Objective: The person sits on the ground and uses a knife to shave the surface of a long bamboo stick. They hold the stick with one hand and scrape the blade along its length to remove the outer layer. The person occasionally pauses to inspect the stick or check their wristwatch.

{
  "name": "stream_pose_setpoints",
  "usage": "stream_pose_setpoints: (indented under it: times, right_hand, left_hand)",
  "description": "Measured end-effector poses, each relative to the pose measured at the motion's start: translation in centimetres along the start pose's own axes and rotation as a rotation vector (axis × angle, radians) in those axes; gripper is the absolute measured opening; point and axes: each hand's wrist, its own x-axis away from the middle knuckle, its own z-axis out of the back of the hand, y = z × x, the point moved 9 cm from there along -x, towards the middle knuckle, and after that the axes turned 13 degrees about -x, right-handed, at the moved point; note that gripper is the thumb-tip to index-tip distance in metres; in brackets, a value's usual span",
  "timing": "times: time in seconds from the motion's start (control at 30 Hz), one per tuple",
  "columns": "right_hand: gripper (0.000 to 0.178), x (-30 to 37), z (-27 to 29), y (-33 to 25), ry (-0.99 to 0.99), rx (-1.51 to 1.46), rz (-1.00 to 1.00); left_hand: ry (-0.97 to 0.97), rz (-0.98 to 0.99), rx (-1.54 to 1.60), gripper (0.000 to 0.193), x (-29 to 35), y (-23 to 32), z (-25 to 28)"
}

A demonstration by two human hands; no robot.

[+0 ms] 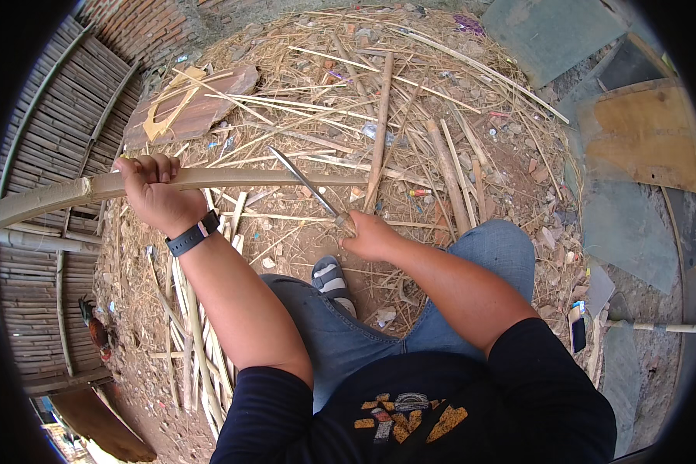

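My left hand [158, 193] is closed around a long split bamboo strip [240, 177], fingers over its top edge. One end of the strip runs out past the left, and its far end lies near a wooden pole [380, 124] on the ground. In my right hand [371, 237] is the handle of a knife [305, 182], its long narrow blade slanting up and to the left. The blade crosses in front of the strip; whether it touches cannot be told. A dark watch [193, 236] sits on my left wrist.
Bamboo strips [197, 332] are piled beside my left knee, with more scattered ahead. A bamboo wall [42, 294] rises at left, a chicken [97, 331] near it. At right are grey-green sheets [622, 224] and a phone [578, 332]. Behind the debris stands a brick wall [135, 31].
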Motion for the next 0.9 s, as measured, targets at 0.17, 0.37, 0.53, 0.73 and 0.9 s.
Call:
stream_pose_setpoints:
  times: [0.17, 0.37, 0.53, 0.73, 0.9]
  right_hand:
    - [0.046, -0.2, -0.2, 0.3, -0.005, 0.002, -0.006]
    - [0.046, -0.3, -0.2, 0.4, -0.007, 0.000, 0.007]
    - [0.054, -0.6, -0.5, 1.1, -0.024, -0.003, -0.025]
    - [0.046, -0.2, -0.2, 0.3, -0.002, -0.005, 0.018]
    - [0.046, -0.2, -0.2, 0.4, -0.016, -0.010, 0.000]
  left_hand:
    - [0.003, -0.001, -0.002, 0.037, 0.0, 0.0, 0.0]
    - [0.006, -0.002, 0.002, 0.036, 0.0, 0.1, 0.0]
    - [0.032, -0.001, 0.000, 0.034, 0.2, 0.2, -0.1]
    - [0.000, -0.005, 0.006, 0.036, 0.0, 0.0, 0.0]
    - [0.006, 0.002, 0.001, 0.036, 0.2, 0.1, -0.1]
